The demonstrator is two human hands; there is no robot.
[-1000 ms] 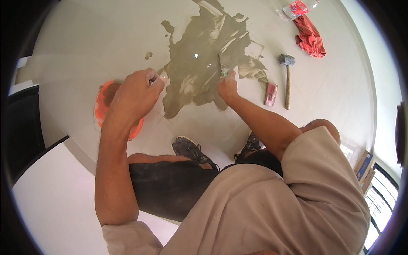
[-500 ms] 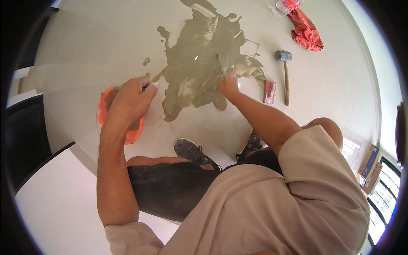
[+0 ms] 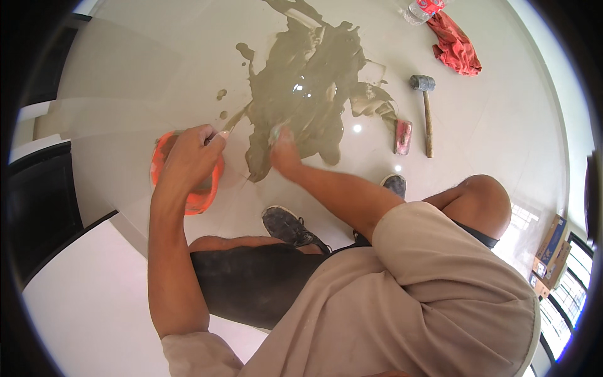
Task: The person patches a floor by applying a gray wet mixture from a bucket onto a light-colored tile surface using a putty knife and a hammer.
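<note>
A wet grey-green patch of grout (image 3: pixel 314 94) is spread over the pale glossy floor tiles. My right hand (image 3: pixel 284 154), smeared by motion, is low over the patch's left part. Its fingers are closed around a putty knife (image 3: pixel 275 131), which shows only as a pale blur; the earlier frame shows its blade more plainly. My left hand (image 3: pixel 191 154) is held above an orange-red tub (image 3: pixel 217 182) and covers much of it. The fingers of that hand are curled with the thumb against them, and what they hold, if anything, is hidden.
Right of the patch lie a red-and-grey float (image 3: pixel 403 137) and a rubber mallet (image 3: pixel 427 119) with a wooden handle. Farther off are a red cloth (image 3: pixel 455 47) and a clear plastic bottle (image 3: pixel 419 11). My shoe (image 3: pixel 286 225) is near the tub; cardboard boxes (image 3: pixel 549 254) stand far right.
My right hand has swept left and slightly nearer across the grout with the putty knife. The left hand stays nearly in place above the tub. My right knee and foot have shifted outward.
</note>
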